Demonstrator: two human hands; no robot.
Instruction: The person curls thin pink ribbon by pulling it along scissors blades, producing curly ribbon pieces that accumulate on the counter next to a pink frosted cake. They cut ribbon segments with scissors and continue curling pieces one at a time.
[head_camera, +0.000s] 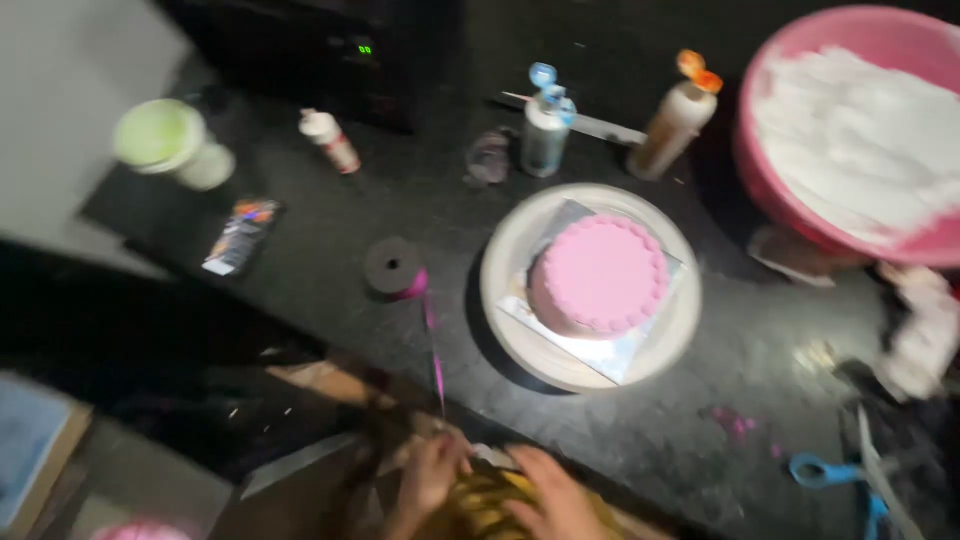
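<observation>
Both of my hands are low at the bottom edge, below the dark counter. My left hand (432, 475) and my right hand (548, 495) grip a crinkled yellow-gold bundle (482, 500) between them. A thin pink ribbon (434, 345) runs from a dark spool (392, 265) on the counter down toward my left hand. Beyond it, a small round pink cake (598, 275) sits on a silver board on a cream turntable (520, 330). The picture is blurred.
A big pink bowl (790, 215) of white cream stands at the far right. Two squeeze bottles (546, 130) (675, 125), a small white bottle (330, 140) and a green-lidded cup (165, 140) line the back. Blue scissors (835, 475) lie at the front right.
</observation>
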